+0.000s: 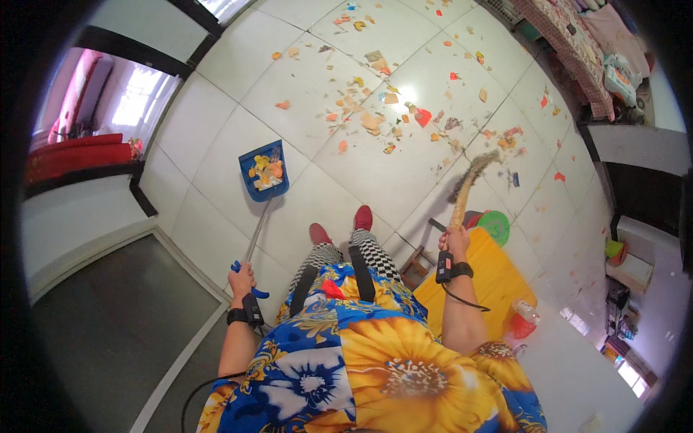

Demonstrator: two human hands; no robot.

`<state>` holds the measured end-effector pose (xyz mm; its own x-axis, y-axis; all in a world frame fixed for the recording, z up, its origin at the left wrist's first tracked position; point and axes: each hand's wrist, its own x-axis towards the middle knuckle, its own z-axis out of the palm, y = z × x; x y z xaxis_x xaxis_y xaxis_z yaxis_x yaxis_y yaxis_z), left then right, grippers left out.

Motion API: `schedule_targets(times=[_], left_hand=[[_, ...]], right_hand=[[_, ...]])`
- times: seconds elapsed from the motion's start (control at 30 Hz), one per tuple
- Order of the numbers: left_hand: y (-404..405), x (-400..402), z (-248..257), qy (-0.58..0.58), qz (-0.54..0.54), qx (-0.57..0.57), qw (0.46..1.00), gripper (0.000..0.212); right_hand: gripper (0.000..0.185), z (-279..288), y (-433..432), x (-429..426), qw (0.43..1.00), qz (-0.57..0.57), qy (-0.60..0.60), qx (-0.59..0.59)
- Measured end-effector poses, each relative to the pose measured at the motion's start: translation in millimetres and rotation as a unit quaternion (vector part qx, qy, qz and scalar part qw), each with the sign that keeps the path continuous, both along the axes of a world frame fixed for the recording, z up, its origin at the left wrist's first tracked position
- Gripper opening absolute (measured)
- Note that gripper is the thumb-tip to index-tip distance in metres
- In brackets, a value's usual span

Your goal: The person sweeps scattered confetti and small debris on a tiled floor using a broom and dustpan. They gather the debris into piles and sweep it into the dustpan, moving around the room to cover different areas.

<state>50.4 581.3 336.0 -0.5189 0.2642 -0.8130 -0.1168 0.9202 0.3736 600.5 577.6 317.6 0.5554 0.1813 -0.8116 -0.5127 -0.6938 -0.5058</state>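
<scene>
My left hand (242,279) grips the handle of a long-handled blue dustpan (263,190), held out ahead and to the left. Orange, yellow and pale scraps (266,172) lie inside the pan. My right hand (456,242) is closed around the handle of a straw hand broom (472,172), whose bristles point forward and to the right. Near the broom's tip lie a few orange scraps (507,142). Many torn paper-like pieces (372,123) are scattered over the white tiled floor (352,184) ahead of me.
A yellow wooden tabletop (487,281) stands at my right, with a clear plastic bottle (525,314) at its edge. Beside it are a round green lid (494,228) and a small wooden stool (417,266). A dark door panel (130,303) is on the left. A cloth-covered bed (574,48) stands far right.
</scene>
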Motion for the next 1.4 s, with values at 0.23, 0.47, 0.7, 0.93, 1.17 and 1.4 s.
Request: schedule_targets(times=[0.23,0.47,0.7,0.93,1.17,1.4], left_hand=[[-17,4,-6,-0.039,0.022,0.010,0.999,0.012],[-38,18,6,-0.029,0.069,0.037,0.997,0.010],[-69,27,7,0.005,0.104,0.054,0.993,0.008],[-92,22,-18,0.005,0.128,0.062,0.990,0.011],[-93,11,-48,-0.006,0.134,0.040,0.990,0.011],[-61,0,-37,-0.031,0.050,0.020,0.998,0.009]], right_hand=[[0.051,-2,-3,-69,0.981,0.153,0.118,-0.027],[0.032,-44,45,-138,0.875,0.348,0.330,-0.060],[0.015,-100,58,-139,0.864,0.419,0.274,-0.048],[0.020,-63,39,-52,0.951,0.226,0.190,-0.085],[0.023,-44,25,-41,0.969,0.191,0.153,-0.022],[0.050,5,6,-24,0.969,0.223,0.075,-0.071]])
